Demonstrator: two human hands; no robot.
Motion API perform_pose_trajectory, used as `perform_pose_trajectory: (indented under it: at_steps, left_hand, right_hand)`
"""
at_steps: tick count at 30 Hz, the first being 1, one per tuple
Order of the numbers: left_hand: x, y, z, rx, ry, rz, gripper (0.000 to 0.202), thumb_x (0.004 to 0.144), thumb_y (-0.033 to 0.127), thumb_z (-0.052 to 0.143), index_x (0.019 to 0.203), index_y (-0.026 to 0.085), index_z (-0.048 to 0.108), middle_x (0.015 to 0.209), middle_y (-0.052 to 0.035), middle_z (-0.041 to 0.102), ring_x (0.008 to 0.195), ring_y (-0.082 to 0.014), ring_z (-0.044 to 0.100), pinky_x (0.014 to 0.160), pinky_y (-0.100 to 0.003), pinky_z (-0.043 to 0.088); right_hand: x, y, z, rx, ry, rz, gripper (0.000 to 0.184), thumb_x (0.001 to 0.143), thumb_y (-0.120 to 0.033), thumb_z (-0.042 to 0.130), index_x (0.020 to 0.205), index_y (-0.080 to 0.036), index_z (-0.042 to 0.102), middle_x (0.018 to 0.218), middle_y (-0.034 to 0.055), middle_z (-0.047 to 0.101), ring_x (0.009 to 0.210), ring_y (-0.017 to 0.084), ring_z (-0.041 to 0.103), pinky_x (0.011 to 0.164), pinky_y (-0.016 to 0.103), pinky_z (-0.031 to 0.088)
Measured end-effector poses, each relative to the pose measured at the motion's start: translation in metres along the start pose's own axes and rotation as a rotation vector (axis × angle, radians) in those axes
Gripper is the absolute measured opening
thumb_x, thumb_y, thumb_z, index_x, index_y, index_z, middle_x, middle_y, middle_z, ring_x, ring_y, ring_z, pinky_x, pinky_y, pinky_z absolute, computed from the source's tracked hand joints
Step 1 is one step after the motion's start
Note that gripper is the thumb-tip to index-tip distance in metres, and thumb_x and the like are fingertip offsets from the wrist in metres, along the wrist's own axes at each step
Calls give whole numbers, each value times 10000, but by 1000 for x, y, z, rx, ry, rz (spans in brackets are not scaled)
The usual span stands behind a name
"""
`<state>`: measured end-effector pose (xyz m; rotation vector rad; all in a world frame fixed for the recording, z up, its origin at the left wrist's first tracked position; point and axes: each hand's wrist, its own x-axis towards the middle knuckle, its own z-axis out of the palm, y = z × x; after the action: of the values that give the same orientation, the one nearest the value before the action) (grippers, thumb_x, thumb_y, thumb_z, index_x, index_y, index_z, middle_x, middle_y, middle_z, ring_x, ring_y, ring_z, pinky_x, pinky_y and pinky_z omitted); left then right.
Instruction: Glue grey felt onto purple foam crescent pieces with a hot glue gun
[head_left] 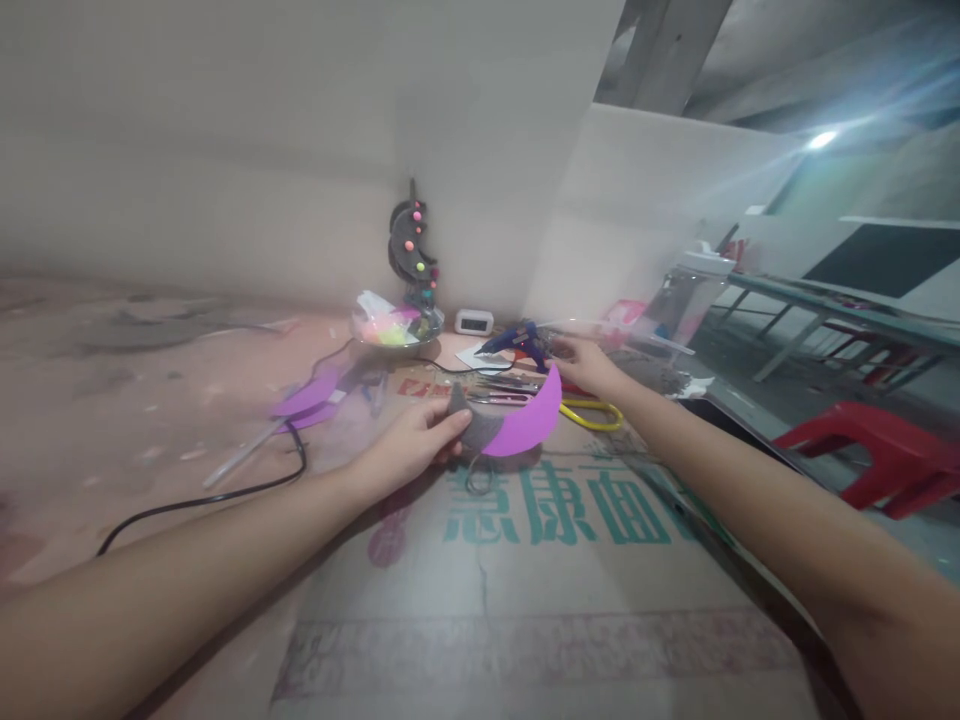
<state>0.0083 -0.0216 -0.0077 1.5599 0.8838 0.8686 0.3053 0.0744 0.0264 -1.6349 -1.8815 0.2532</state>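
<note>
A clock (474, 322) stands at the back of the tabletop (45, 430). Left of the clock are a bowl (397, 349) and an ornament (409, 240); right of it, a glue gun (526, 345), then a container (688, 295); before it, tools (501, 398), then a crescent (517, 432) in the left fingers (448, 429).

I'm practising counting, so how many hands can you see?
2. The left hand holds the grey-and-purple crescent; the right hand is by the blue glue gun, though whether they touch is unclear. Some fingers are hidden.
</note>
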Motion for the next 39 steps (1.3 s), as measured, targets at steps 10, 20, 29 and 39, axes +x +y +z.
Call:
perform_pose_trajectory:
  at_steps: [10, 20, 29, 39]
  left_hand:
    - [-1, 4, -1, 2, -32, 13, 336, 865, 480, 535, 787, 154, 553, 581, 38, 509, 476, -70, 409, 457, -191, 278]
    - [-1, 2, 0, -6, -19, 19, 328, 866, 475, 537, 792, 156, 549, 574, 39, 510, 474, -72, 419, 452, -190, 276]
    - [1, 1, -3, -49, 220, 12, 269, 845, 423, 567, 809, 160, 530, 642, 27, 547, 478, -69, 470, 441, -178, 333]
    - [2, 0, -4, -57, 204, 17, 248, 847, 403, 579, 797, 164, 539, 638, 29, 549, 475, -65, 469, 431, -179, 330]
  right_hand:
    - [29, -24, 32, 47, -108, 81, 247, 713, -299, 725, 884, -127, 679, 784, 90, 730, 676, 193, 635, 669, 297, 502]
    - [25, -34, 9, 82, -32, 123, 197, 736, -339, 694, 746, -149, 642, 645, 63, 663, 568, 167, 571, 574, 291, 458]
    - [-38, -64, -30, 318, 168, 3, 222, 823, -356, 568, 892, -188, 696, 676, 55, 681, 660, 207, 641, 612, 315, 500]
    - [-129, -72, -9, 317, -38, -74, 205, 824, -444, 600, 843, -248, 655, 799, 38, 694, 716, 223, 655, 726, 379, 536]
